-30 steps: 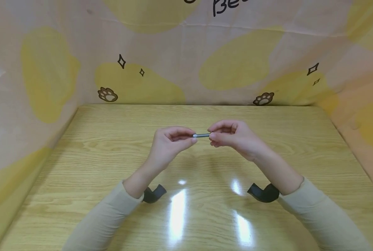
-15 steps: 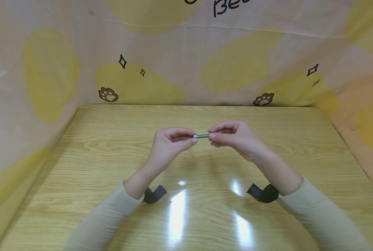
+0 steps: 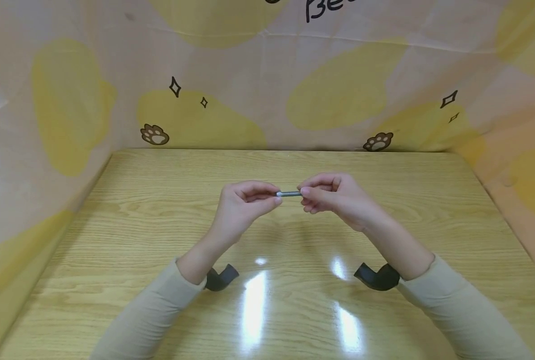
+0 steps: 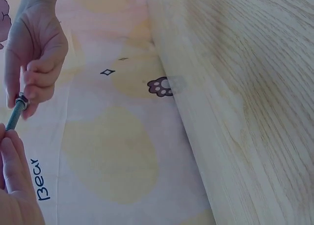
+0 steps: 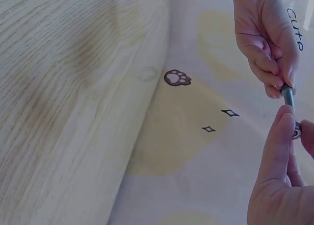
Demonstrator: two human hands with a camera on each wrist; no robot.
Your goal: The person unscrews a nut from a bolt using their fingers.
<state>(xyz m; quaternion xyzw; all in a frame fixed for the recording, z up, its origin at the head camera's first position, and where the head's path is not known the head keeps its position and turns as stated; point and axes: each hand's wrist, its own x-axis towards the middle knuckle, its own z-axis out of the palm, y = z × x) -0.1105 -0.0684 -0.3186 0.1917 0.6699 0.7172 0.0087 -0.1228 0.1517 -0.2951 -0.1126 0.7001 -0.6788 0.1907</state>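
A thin metal bolt is held level in the air over the table, between both hands. The left hand pinches its head end between thumb and fingertips; in the right wrist view that end is partly covered by the fingers. At the other end, the right hand has thumb and fingers about a small metal nut. Threads show on the bare shank in the left wrist view. The right wrist view shows the nut partly hidden behind the right thumb.
A wood-grain table lies beneath the hands, with bright light reflections near its front. Printed cloth rises along its back and sides. A black curved piece sits at each wrist, on the left and on the right.
The right thumb and fingers shift slightly about the nut, and the lower fingers sit a little lower. The left hand and bolt stay almost in place.
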